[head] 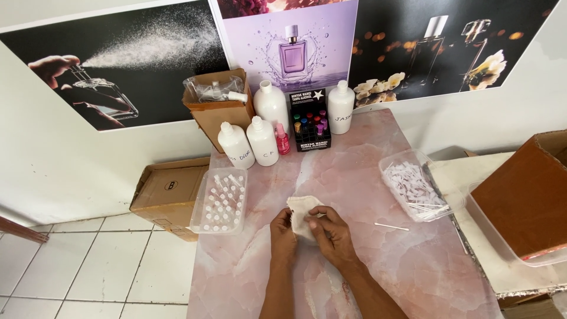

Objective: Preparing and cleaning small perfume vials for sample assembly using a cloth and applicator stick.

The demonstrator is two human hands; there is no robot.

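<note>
Both my hands meet at the middle of a pink marble-patterned table [354, 177]. My left hand [282, 232] and my right hand [332, 231] grip a small cream cloth [300, 211] between them, just above the tabletop. The cloth's upper part sticks out past my fingers; its lower part is hidden under them. A thin white stick [391, 226] lies on the table to the right of my right hand.
A clear tray of several small capped vials [223, 202] sits at the left edge. A clear tub of white paper bits [413, 184] stands at right. White bottles [262, 140], a black rack of coloured vials [310, 127] and a cardboard box [217, 112] line the back.
</note>
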